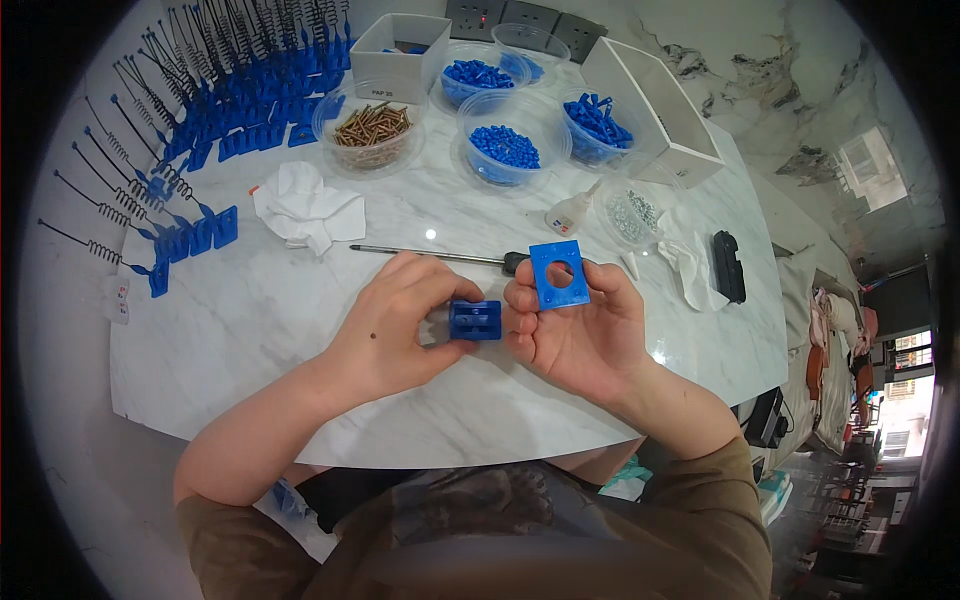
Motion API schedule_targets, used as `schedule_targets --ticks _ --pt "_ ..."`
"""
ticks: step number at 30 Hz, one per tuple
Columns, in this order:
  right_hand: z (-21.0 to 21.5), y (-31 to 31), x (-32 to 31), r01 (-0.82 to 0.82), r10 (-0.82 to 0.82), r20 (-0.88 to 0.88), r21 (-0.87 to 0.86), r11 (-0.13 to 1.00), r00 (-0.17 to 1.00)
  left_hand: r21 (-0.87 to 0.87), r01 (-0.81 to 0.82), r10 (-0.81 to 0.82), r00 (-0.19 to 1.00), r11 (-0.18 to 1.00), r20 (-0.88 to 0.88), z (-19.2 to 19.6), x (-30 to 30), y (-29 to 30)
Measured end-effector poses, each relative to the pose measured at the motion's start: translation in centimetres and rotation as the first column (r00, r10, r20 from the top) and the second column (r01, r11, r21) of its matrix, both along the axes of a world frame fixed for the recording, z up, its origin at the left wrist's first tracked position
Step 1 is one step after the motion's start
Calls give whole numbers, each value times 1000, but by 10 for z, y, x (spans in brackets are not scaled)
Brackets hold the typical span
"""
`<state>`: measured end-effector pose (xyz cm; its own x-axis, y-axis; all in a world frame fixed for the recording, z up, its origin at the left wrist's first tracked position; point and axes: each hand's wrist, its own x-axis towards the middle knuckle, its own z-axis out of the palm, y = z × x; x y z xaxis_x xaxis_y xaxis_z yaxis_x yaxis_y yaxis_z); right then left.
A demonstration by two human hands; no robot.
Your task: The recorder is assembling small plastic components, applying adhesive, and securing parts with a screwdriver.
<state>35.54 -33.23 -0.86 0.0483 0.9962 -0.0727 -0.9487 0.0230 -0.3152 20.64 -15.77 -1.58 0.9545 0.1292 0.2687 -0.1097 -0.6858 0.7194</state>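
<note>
Head view: we are looking down at our hands over the tabletop (240, 335).
Left hand (385, 315): partly closed, we are pinching a blue block (475, 320) between thumb and fingers.
Right hand (585, 335): palm up, fingers loosely curled, we are holding a blue plate (562, 299) by its edges.
Gap: we are seeing the block left of the plate, near but apart.
Screwdriver (435, 254): we are seeing it lying just beyond.
Screws (372, 127): we are seeing them in a bowl (350, 158) farther back.
</note>
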Motion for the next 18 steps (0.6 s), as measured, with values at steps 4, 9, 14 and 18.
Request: schedule_targets --ticks 4,9,14,18 --pt "0 2 1 35 -36 -32 -30 999 999 -131 -4 9 999 991 42 0 -1 -1" --pt "3 3 0 91 -95 -22 -114 989 995 -724 -22 -53 995 689 -80 -3 -1 -2" --pt "4 4 3 154 -143 64 -216 964 988 -926 -56 -180 975 373 -131 -1 -1 3" --pt "3 5 5 187 -162 122 -226 956 979 -940 -63 -179 975 334 -129 2 0 0"
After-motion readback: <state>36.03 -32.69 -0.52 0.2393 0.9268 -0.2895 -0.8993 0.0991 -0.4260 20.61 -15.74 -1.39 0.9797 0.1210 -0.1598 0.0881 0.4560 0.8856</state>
